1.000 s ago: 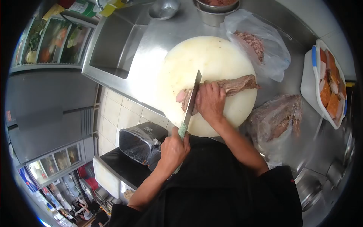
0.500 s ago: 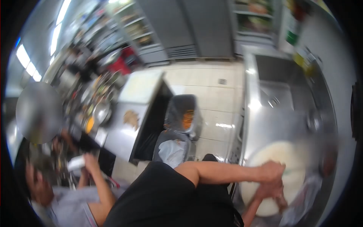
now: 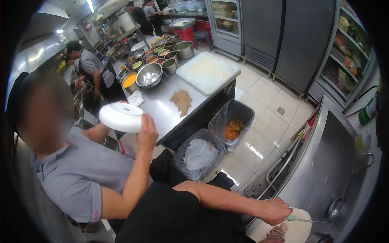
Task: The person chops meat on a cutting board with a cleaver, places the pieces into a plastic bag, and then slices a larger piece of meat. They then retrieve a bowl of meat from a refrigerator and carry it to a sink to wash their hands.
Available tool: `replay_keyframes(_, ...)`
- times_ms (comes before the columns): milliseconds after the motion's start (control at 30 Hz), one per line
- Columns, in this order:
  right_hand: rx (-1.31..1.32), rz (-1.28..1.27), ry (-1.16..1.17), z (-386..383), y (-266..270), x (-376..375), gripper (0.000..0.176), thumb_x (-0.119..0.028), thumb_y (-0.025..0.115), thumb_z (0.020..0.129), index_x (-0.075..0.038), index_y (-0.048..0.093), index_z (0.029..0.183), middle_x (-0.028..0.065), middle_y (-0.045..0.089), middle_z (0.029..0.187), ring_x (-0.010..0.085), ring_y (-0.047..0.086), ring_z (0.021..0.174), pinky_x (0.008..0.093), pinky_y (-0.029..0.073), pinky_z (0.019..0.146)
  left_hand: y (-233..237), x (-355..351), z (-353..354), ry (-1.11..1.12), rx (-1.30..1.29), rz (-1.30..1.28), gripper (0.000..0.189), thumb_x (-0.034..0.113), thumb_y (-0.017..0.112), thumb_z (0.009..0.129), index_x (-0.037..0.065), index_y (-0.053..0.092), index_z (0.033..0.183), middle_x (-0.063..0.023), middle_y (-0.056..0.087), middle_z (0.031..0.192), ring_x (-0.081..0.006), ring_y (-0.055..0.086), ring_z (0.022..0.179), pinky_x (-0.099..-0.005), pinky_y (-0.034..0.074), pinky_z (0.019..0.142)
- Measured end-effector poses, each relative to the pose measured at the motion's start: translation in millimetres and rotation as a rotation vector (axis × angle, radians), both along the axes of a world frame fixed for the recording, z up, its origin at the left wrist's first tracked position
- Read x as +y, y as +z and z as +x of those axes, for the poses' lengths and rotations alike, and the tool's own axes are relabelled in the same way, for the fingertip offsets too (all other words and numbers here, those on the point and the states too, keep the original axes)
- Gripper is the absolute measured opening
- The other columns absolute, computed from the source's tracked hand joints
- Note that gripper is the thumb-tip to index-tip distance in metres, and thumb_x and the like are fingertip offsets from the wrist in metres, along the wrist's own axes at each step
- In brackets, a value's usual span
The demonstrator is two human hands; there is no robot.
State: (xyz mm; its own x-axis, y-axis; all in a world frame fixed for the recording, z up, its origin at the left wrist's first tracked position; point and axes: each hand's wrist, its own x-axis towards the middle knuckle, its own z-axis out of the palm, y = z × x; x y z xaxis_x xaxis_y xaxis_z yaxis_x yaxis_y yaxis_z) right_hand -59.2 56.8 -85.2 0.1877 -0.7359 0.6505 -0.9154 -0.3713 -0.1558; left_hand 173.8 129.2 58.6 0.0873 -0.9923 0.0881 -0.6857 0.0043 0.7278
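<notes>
My left hand (image 3: pixel 275 211) is closed round the pale green handle of a knife (image 3: pixel 308 220), and its blade points right, above the edge of a white cutting board (image 3: pixel 300 234). Small pieces of pinkish meat (image 3: pixel 278 232) lie on the board below that hand. At the bottom edge of the view, my right hand (image 3: pixel 272 240) shows only in part, close beside the meat; its fingers are mostly cut off.
At left, a co-worker (image 3: pixel 93 174) in a grey shirt holds a white dish (image 3: pixel 121 116). Two lined bins (image 3: pixel 231 121) stand on the floor by a counter (image 3: pixel 162 101) with bowls. A steel sink counter (image 3: pixel 316 162) lies at right.
The view has swung left, bringing the co-worker and dish nearer the middle. My hands and the board now sit lower in view. The knife and meat show clearly now.
</notes>
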Motion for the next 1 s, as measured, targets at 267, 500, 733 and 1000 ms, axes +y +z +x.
replay_keyframes(267,0.060,0.067,-0.017,-3,1,-1,0.033,-0.033,0.039,0.097,-0.010,0.058,0.108,0.0094,0.061,0.105,0.0338,0.052,0.100,0.0467,0.036,0.086,2,-2,50,0.005,0.016,-0.044,0.035,0.014,0.061,0.075,-0.010,0.052,0.100,-0.0222,0.061,0.063,-0.0413,0.062,0.061,-0.0481,0.049,0.053)
replay_keyframes(500,0.174,0.257,-0.223,-18,6,-2,0.034,-0.033,0.037,0.098,-0.009,0.058,0.109,0.0100,0.061,0.106,0.0342,0.052,0.101,0.0468,0.036,0.086,-33,-73,8,-0.200,0.031,-0.093,0.031,0.012,0.059,0.074,-0.009,0.054,0.096,-0.0210,0.061,0.062,-0.0396,0.063,0.060,-0.0465,0.049,0.052)
replay_keyframes(733,-0.163,0.012,-0.118,-22,-18,-8,0.039,-0.032,0.040,0.098,-0.001,0.056,0.115,0.0181,0.056,0.114,0.0357,0.050,0.108,0.0480,0.035,0.095,-101,-131,-84,-0.253,-0.195,-0.299,0.022,0.010,0.059,0.070,-0.004,0.054,0.086,-0.0162,0.061,0.059,-0.0350,0.064,0.056,-0.0425,0.049,0.050)
replay_keyframes(1000,-0.481,-0.836,0.635,-41,-94,-77,0.043,-0.026,0.046,0.094,0.011,0.046,0.117,0.0262,0.046,0.117,0.0386,0.048,0.104,0.0565,0.037,0.089,-124,-120,-120,-0.236,-0.518,-0.114,0.019,0.012,0.056,0.075,-0.001,0.051,0.088,-0.0090,0.061,0.060,-0.0249,0.064,0.057,-0.0385,0.045,0.048)
